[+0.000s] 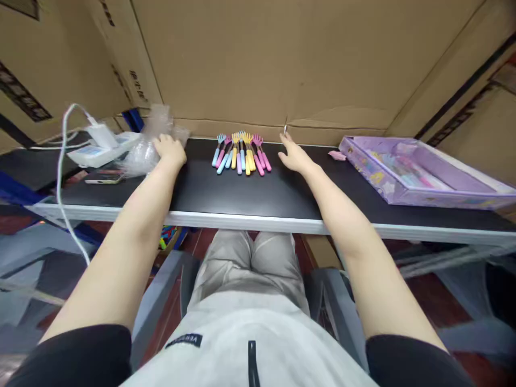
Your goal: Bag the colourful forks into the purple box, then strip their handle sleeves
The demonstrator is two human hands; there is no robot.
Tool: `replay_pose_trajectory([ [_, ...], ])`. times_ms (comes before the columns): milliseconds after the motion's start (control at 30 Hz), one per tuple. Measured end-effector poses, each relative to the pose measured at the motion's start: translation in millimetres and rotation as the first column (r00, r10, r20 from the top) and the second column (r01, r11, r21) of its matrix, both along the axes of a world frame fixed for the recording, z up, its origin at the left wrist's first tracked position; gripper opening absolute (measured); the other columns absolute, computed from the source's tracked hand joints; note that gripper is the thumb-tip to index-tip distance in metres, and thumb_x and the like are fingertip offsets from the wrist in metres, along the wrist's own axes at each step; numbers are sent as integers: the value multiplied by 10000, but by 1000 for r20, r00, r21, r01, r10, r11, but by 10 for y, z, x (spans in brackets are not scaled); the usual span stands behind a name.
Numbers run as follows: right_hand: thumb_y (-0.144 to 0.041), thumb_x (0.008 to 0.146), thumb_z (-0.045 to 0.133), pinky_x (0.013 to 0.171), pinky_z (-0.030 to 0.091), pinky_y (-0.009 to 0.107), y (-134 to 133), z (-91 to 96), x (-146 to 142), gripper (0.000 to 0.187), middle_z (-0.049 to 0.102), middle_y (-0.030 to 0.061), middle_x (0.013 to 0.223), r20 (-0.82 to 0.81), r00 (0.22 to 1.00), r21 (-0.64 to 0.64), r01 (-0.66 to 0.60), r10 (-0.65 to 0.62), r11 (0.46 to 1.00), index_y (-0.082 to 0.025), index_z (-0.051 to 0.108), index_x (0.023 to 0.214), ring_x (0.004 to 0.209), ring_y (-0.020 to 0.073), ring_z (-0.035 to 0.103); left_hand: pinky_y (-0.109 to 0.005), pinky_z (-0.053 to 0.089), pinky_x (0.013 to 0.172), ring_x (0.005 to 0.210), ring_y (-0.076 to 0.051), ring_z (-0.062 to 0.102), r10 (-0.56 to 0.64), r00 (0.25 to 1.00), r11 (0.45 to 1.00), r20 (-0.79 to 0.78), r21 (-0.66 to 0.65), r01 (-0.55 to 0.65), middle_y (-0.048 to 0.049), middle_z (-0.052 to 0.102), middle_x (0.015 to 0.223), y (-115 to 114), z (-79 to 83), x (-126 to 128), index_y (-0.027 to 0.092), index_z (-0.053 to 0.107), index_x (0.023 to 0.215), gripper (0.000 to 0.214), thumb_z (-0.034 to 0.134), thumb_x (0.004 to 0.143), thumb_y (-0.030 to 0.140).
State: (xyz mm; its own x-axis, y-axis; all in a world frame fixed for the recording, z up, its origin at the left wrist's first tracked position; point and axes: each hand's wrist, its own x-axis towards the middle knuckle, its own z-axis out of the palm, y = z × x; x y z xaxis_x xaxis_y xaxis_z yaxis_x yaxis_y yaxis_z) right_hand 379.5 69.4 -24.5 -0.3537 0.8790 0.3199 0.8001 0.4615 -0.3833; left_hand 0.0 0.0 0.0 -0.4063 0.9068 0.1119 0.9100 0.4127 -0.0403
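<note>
A row of several small pastel tools with blue, pink and yellow handles (242, 155) lies at the back of the black table (226, 188). My left hand (171, 148) rests at the left on crumpled clear plastic wrap (147, 145), fingers curled over it. To the right of the tools lies my right hand (293, 153), fingers stretched out on the table and holding nothing. Both forearms reach over the table's front edge.
An open purple toy box (411, 172) stands at the right. A small pink piece (337, 156) lies beside it. A white charger with cable (100, 137), a white device and a phone (104, 177) sit at the left. Cardboard boxes (282, 59) wall the back.
</note>
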Motion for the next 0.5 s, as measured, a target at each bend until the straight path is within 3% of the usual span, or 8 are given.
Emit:
replay_pose_trajectory([
  [233,-297,1019,767,1511,232,588,-29,-1,5,955,264,148,1974,-17,1000,-26,7,-7,1000,-181,398,1893,1813,382,329,-536,310,1443,1774,-422,386,33,997,996,-66,-81,-38,-372,493,1819,-16,52,49,-111,596,1667,684,448,1043,126],
  [400,-279,1030,756,1517,238,544,-123,56,-33,947,262,151,1978,7,1000,-46,21,-21,999,-172,387,1896,1811,362,348,-431,470,1377,1730,-393,495,110,992,993,61,-44,-107,-341,375,1897,-20,89,103,-74,534,1726,671,500,1086,126],
  [500,-233,1040,746,1523,224,494,-207,106,-70,938,255,162,1978,41,998,-84,50,-47,995,-138,377,1897,1821,344,329,-396,542,1331,1701,-356,544,143,983,987,115,-91,-132,-324,407,1889,-28,93,112,-48,527,1738,662,567,1106,147],
])
